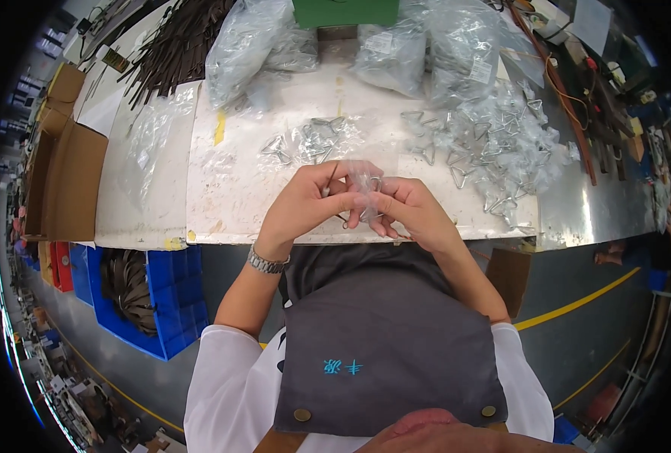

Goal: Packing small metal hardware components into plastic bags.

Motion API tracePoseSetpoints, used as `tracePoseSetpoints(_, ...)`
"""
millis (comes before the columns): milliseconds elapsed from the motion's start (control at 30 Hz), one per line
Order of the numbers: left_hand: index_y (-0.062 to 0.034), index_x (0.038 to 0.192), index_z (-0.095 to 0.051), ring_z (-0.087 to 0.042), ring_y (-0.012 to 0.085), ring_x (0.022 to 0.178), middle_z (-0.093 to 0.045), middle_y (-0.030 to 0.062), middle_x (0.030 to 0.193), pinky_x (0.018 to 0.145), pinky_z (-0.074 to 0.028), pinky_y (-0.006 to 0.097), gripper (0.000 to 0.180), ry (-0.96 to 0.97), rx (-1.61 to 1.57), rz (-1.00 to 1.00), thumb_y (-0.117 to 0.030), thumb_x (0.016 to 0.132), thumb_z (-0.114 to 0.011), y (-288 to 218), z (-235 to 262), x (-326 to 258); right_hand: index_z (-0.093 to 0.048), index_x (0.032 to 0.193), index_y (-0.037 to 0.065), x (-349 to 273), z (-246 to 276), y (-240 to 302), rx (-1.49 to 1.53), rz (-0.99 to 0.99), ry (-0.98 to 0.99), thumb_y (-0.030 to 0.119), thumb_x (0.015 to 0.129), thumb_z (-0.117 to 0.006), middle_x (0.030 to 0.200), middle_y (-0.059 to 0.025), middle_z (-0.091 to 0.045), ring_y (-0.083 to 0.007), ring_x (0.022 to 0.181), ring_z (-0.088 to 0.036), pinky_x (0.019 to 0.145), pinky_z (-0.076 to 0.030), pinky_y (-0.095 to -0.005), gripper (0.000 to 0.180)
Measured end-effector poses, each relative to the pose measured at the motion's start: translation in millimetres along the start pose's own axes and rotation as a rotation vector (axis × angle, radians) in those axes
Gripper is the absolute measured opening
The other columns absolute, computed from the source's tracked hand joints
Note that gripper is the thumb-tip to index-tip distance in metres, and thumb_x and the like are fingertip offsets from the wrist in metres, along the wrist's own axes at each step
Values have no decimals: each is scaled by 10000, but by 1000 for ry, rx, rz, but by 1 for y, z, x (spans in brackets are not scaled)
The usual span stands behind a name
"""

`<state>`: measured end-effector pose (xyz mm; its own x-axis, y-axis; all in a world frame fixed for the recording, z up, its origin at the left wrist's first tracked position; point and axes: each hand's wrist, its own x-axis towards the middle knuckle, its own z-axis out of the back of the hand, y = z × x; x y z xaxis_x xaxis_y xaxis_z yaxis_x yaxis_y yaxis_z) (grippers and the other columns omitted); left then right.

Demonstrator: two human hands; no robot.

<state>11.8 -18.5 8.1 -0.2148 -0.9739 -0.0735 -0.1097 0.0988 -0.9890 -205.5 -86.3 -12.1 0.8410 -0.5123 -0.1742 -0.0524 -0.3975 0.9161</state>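
Note:
Close to the table's front edge, my left hand (313,198) and my right hand (415,210) meet. Both pinch a small clear plastic bag (366,181) between thumbs and fingers. A bit of shiny metal shows through the plastic, its shape partly hidden by my fingers. A thin dark tool sticks out among my left fingers; its kind is unclear. Just beyond my hands lie triangular metal wire rings (320,136), some on clear plastic. To the right spreads a pile of similar metal rings in small clear bags (494,155).
Large clear plastic bags (249,49) stand at the back, beside a green box (347,11). Dark brown strips (173,45) lie at the back left. A cardboard box (75,177) stands at the left edge. Below it, a blue bin (177,294) holds more strips.

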Motion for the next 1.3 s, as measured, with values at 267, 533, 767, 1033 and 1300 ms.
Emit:
tracePoseSetpoints(267,13,1092,-683,-683,87,665,-690,10,851,622,-527,231,131,8,-123,56,-36,976,-718,23,-6,5,-673,1219,-42,-8,22,-12,35,-172,150,209,1113,-562,981,-85,-715,-43,624,-512,569,-433,-221,294)
tracePoseSetpoints(533,-3,1069,-690,-668,57,674,-689,-10,861,638,-522,205,106,36,-148,-1,-61,989,-728,40,-6,1,-573,1341,-106,-7,29,-34,717,-379,296,275,1139,-525,991,-49,-650,-14,568,-380,444,-293,-165,434)
tracePoseSetpoints(767,-43,1130,-701,-469,-7,586,-641,-48,801,552,-370,164,140,59,-703,-151,-66,995,-673,49,13,-13,-609,1127,-30,-22,17,-23,450,-301,183,316,1125,-569,861,35,-527,-12,562,-387,462,-312,-170,348)
tracePoseSetpoints(1033,-28,1512,-546,-518,76,769,-682,-13,1073,682,-462,231,447,-96,324,-63,-83,1069,-514,8,3,-23,-617,1076,16,-27,3,-15,77,-59,-32,293,1148,-515,802,38,-508,-50,631,-478,579,-447,-243,303)
tracePoseSetpoints(1300,-67,1534,-540,-555,135,677,-719,37,834,674,-495,288,478,-91,478,-25,-51,1057,-502,11,-40,-20,-631,1201,16,-24,-5,-23,-190,0,-208,186,1137,-475,771,25,-543,-52,643,-477,584,-435,-246,240)
